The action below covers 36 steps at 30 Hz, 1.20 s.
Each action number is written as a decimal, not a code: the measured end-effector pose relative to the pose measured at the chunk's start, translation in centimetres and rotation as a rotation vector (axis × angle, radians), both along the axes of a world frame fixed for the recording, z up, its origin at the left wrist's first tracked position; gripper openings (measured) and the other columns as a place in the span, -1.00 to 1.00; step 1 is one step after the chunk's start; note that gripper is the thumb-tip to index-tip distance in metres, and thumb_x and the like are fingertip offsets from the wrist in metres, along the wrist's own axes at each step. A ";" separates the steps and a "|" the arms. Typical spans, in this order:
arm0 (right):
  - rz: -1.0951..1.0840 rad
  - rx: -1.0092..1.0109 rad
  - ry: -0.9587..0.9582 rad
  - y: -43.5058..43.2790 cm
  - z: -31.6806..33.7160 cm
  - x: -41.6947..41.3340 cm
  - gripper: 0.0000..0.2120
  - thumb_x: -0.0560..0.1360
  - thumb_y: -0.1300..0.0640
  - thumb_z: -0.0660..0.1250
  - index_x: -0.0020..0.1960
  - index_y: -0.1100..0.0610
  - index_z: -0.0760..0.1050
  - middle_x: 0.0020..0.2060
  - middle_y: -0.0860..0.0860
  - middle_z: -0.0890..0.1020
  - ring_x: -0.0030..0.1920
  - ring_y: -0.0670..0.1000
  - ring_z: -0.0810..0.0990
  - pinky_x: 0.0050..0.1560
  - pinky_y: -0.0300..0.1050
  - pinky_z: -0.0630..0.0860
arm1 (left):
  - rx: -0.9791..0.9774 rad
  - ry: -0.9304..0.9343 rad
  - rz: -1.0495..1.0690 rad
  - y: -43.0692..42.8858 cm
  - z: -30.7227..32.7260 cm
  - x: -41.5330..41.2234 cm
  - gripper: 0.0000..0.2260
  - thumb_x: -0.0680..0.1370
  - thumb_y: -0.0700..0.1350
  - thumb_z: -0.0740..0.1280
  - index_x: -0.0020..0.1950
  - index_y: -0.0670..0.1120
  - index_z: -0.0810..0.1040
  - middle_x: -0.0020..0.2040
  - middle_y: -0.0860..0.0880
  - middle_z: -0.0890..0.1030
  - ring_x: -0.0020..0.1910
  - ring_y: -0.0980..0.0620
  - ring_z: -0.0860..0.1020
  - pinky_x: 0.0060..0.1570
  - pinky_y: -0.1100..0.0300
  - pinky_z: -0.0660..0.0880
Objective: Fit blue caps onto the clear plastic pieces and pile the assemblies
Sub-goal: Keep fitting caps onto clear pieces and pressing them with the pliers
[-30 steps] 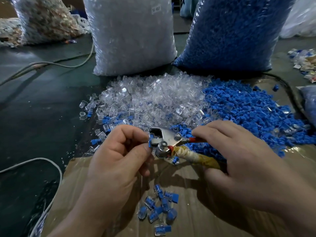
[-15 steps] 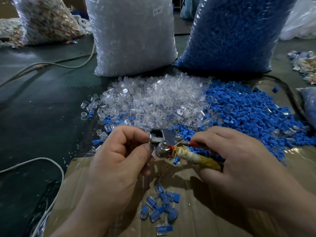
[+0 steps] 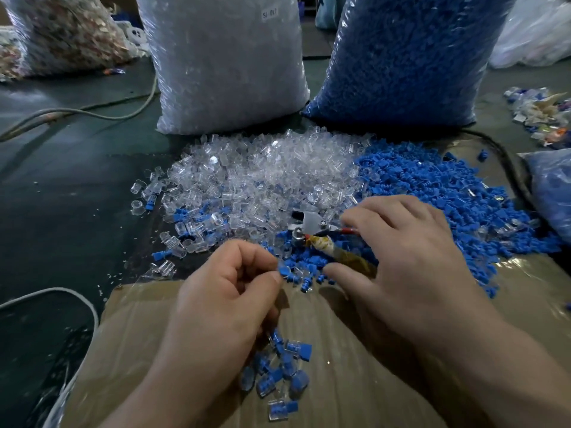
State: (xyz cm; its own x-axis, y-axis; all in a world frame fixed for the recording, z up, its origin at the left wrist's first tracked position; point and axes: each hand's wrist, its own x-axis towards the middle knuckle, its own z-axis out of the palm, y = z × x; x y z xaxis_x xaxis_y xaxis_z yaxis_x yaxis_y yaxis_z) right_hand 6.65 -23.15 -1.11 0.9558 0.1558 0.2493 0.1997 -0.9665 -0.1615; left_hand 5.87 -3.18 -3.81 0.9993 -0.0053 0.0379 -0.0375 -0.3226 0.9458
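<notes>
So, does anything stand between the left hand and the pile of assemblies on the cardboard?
Nothing visible. The left hand, which seems to pinch a capped piece, is right by the pile of assemblies; the right hand and its tool lie to the side.

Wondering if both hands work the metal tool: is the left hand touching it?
Apart. The head view shows blue caps between the left hand and the tool; the right hand holds its handles.

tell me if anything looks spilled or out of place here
Yes. Some small blue plastic caps lie mixed into the near-left edge of the loose pile of clear plastic pieces, and a few stray clear pieces sit scattered off it on the dark floor.
</notes>
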 end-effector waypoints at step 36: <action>0.081 0.067 0.167 2.6 -1.4 -2.3 -0.67 0.48 -0.36 0.01 0.04 -0.15 0.24 -0.06 -0.16 0.53 -0.25 -0.03 0.46 -0.34 -0.04 0.31 | 0.769 -0.254 -0.424 3.6 1.6 0.3 -0.73 0.38 0.26 0.14 -0.24 0.13 0.50 -0.18 0.22 0.53 -0.14 0.25 0.51 -0.28 0.36 0.41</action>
